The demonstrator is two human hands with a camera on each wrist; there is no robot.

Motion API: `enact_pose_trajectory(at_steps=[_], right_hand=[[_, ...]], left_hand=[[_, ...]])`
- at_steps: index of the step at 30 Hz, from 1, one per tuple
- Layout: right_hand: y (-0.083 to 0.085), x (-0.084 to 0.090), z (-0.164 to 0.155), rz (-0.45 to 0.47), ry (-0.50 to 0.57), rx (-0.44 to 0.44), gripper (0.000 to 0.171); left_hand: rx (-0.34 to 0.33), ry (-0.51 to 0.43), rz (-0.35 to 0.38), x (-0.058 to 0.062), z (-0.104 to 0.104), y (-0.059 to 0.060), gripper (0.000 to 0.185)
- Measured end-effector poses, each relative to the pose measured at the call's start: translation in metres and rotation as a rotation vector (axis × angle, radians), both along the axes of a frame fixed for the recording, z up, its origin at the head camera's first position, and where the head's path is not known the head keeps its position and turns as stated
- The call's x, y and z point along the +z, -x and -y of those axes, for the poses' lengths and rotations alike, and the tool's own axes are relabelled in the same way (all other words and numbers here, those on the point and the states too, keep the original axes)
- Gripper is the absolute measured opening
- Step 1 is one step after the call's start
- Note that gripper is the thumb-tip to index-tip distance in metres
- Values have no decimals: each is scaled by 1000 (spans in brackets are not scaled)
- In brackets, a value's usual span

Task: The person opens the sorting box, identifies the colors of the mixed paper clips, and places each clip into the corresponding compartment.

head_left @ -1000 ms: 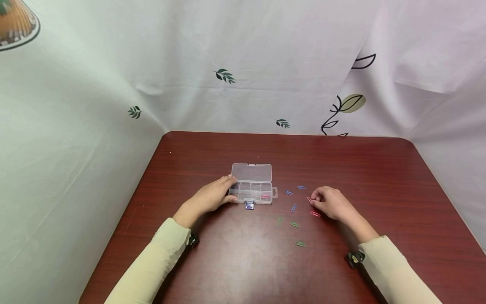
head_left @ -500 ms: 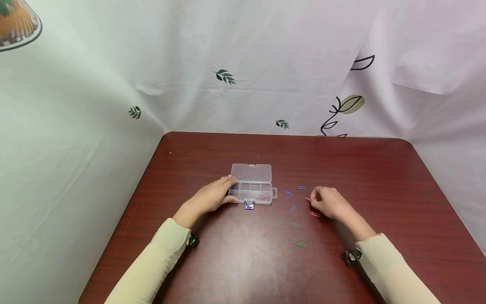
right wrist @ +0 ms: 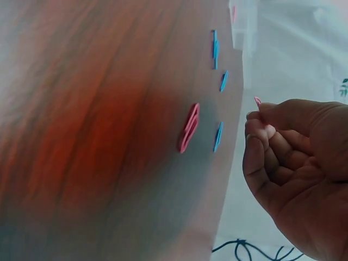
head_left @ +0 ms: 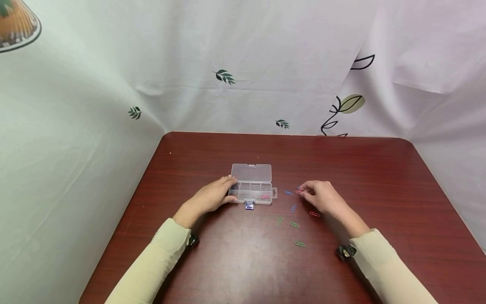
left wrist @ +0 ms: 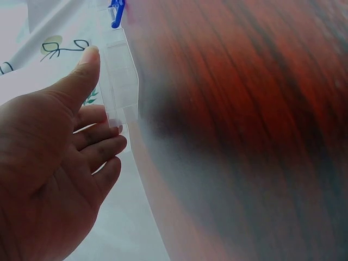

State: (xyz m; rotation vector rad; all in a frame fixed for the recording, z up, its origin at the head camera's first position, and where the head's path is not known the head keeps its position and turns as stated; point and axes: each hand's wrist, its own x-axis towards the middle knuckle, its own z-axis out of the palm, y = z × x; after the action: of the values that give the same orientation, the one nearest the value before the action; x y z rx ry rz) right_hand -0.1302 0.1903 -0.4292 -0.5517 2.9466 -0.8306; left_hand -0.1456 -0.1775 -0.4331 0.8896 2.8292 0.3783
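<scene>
The left hand (head_left: 210, 197) holds the left end of a clear plastic compartment box (head_left: 251, 173), thumb at its front edge and fingers at its side. Its lid lies open toward the back and a blue latch (head_left: 249, 206) hangs at the front. One pink paper clip (head_left: 265, 196) lies in the front right compartment. To the right of the box, the right hand (head_left: 322, 197) pinches another pink paper clip (right wrist: 257, 100) between thumb and fingertips, above the table. Partly behind those fingers is a blue paper clip (head_left: 298, 187).
Two more blue paper clips, a left one (head_left: 288, 193) and a nearer one (head_left: 293, 208), lie between box and right hand. A red-pink paper clip (head_left: 314, 214) and several green paper clips (head_left: 294, 224) are scattered nearer on the brown table (head_left: 228, 261). Patterned white cloth (head_left: 243, 101) hangs behind.
The right hand has picked up the pink paper clip and carried it left and slightly back, toward the box. The left hand and the box stay in place.
</scene>
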Motion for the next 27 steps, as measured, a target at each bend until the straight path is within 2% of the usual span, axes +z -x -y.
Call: enact_pose_trajectory(at_steps=[13,27], right_hand=[[3,7,28,-2,56,42,3],[6,8,55,-9,78,91,6]], left_hand=[[-10,-1,-20,-1,0,0,61],[0,5,-2,2,-1,-1,61]])
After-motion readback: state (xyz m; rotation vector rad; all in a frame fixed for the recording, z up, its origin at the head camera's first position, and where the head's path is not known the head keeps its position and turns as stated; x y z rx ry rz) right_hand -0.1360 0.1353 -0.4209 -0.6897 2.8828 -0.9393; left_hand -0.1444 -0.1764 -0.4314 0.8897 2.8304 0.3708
